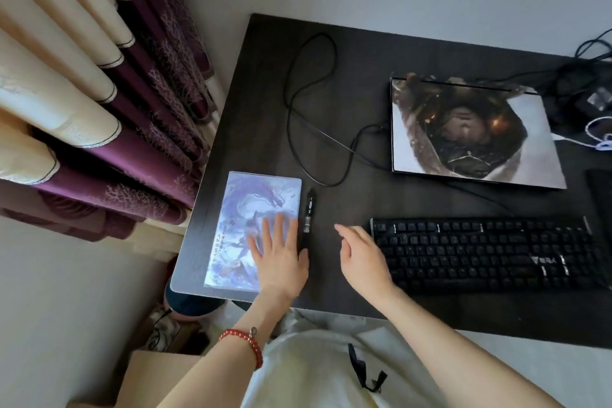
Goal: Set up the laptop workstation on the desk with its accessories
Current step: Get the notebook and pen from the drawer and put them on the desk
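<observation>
I am at home, at a dark wooden desk (364,53) pushed into a room corner, with cream and purple curtains (99,103) hanging well left of my hands, a plain wall beyond them, and a closed laptop (470,132) and black keyboard (480,252) to their right.

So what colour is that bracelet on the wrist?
Red beads, on the bracelet at the left wrist; seen best in the head view.
</observation>
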A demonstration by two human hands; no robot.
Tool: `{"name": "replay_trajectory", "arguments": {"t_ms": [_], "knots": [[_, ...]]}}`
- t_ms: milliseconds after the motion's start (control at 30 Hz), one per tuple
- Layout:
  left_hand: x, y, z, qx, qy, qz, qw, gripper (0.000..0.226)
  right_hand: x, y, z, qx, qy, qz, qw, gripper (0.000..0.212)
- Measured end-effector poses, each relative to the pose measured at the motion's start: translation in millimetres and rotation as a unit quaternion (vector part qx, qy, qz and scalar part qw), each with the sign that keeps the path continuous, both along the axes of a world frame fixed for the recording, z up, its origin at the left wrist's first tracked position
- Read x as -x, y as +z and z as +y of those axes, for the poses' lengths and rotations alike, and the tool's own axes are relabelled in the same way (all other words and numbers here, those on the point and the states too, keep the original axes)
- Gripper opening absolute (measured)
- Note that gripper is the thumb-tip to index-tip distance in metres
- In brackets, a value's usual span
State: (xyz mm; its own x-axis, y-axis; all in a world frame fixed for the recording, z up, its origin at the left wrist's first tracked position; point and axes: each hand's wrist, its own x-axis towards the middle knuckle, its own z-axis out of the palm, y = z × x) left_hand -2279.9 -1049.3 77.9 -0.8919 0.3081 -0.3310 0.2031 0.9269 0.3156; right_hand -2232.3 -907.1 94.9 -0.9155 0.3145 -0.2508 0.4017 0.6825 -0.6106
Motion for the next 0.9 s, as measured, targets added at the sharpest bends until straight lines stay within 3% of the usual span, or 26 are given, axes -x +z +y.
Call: {"name": "replay_trajectory", "arguments": {"t_ms": [67,133,200,300,600,900], "knots": [[-20,-2,20,-0.017,-0.09,0.014,0.996,0.063,-25,-4,26,-0.162,0.032,0.01,0.986,0.041],[-37,-6,40,-0.007,-0.18,-0.004,0.984,0.07,-45,2,50,-0.233,0.025,-0.06,0.97,0.046],[-50,-8,57,0.044,-0.233,-0.027,0.971,0.077,-60,4,70,-0.213,0.039,-0.137,0.966,0.052],[-57,-11,72,0.093,-0.225,0.01,0.97,0.083,-67,0,84,-0.17,0.086,-0.18,0.965,0.057],[-31,-19,46,0.119,-0.15,0.023,0.981,0.083,-41,-5,88,-0.139,0.064,-0.18,0.972,0.056],[-27,-21,12,0.146,-0.16,0.014,0.976,0.079,-31,-5,88,-0.13,0.057,-0.176,0.974,0.055]]}}
